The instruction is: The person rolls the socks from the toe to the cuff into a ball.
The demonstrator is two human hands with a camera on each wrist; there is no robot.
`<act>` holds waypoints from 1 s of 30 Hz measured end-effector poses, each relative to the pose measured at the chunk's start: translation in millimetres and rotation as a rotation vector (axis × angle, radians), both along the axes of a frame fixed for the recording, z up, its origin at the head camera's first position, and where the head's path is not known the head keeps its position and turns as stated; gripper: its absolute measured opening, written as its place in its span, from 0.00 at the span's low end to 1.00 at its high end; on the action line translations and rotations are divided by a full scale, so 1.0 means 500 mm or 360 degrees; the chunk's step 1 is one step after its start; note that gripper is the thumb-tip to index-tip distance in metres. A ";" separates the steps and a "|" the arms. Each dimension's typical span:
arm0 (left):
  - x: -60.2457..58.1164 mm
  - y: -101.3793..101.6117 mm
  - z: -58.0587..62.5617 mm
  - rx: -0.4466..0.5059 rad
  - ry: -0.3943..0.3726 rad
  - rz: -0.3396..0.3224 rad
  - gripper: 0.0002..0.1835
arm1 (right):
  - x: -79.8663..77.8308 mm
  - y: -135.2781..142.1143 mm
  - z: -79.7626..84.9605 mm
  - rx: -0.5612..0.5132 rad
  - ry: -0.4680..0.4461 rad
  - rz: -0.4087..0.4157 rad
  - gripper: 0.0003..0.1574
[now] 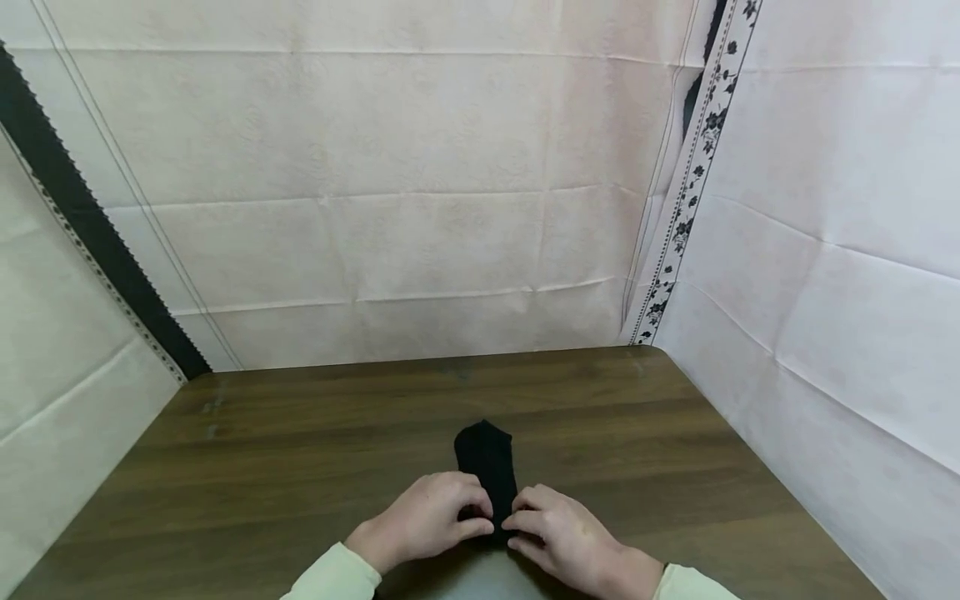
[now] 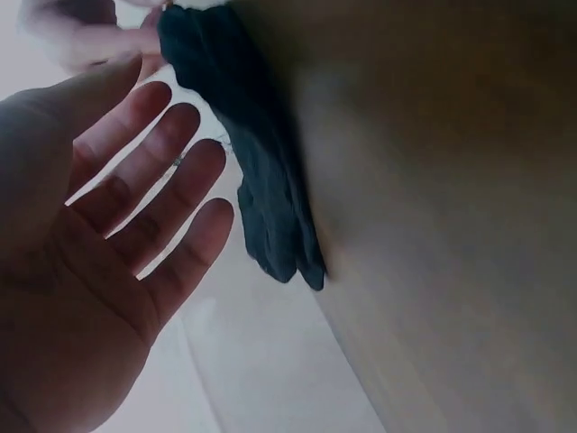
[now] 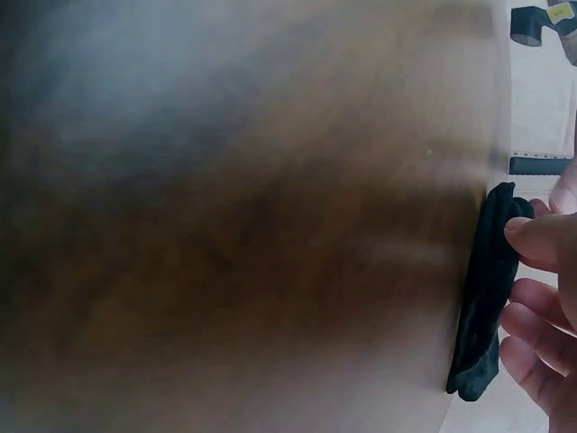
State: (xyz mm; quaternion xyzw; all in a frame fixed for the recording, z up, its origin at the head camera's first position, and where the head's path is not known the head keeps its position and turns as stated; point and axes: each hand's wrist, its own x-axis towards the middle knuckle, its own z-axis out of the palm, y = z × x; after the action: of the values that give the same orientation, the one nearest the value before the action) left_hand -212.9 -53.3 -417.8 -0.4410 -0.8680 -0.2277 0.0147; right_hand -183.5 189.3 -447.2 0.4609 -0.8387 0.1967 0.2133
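A black sock (image 1: pixel 486 457), narrow and folded flat, lies lengthwise on the wooden table, its far end pointing away from me. My left hand (image 1: pixel 435 517) is at its near left side; in the left wrist view the fingers (image 2: pixel 185 171) are loosely spread and apart from the cloth. From the other side, my right hand (image 1: pixel 566 533) reaches the sock's near end. Its thumb (image 3: pixel 539 236) lies against the dark fabric in the right wrist view, pinching that end, while the lower fingers (image 3: pixel 532 338) stand along the side. Both hands partly cover the near end in the head view.
The brown wooden table (image 1: pixel 337 433) extends to a straight back edge. Creased pale cloth sheets hang behind it (image 1: pixel 420 208), at the left (image 1: pixel 67 400) and at the right (image 1: pixel 825 333). A dark strip (image 1: pixel 97 217) runs down the left corner.
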 end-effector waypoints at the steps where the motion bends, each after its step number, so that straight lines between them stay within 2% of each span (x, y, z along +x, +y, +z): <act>1: 0.003 0.001 -0.002 -0.0011 0.0006 -0.0015 0.03 | 0.000 0.000 -0.001 0.0007 -0.0005 -0.0001 0.11; 6: 0.011 0.001 -0.013 -0.0048 -0.0047 -0.0019 0.05 | 0.002 0.001 -0.005 0.0042 -0.0054 -0.0011 0.10; 11: 0.014 0.005 -0.019 -0.0092 -0.0035 -0.0009 0.06 | 0.002 0.002 -0.008 0.0081 -0.0113 -0.0034 0.10; 23: 0.014 0.022 -0.019 -0.0125 -0.0107 0.0022 0.07 | 0.001 -0.001 -0.007 0.0130 -0.0169 -0.0059 0.09; 30: 0.015 0.029 -0.019 -0.0186 -0.0071 0.0030 0.09 | 0.007 -0.001 -0.005 0.0168 -0.0186 -0.0089 0.09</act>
State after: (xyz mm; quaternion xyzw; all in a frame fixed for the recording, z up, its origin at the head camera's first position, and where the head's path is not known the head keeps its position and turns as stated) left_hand -205.4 -38.6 -427.4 -0.4277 -0.8840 -0.1864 -0.0282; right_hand -180.2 188.7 -449.5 0.4357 -0.8714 0.1728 0.1448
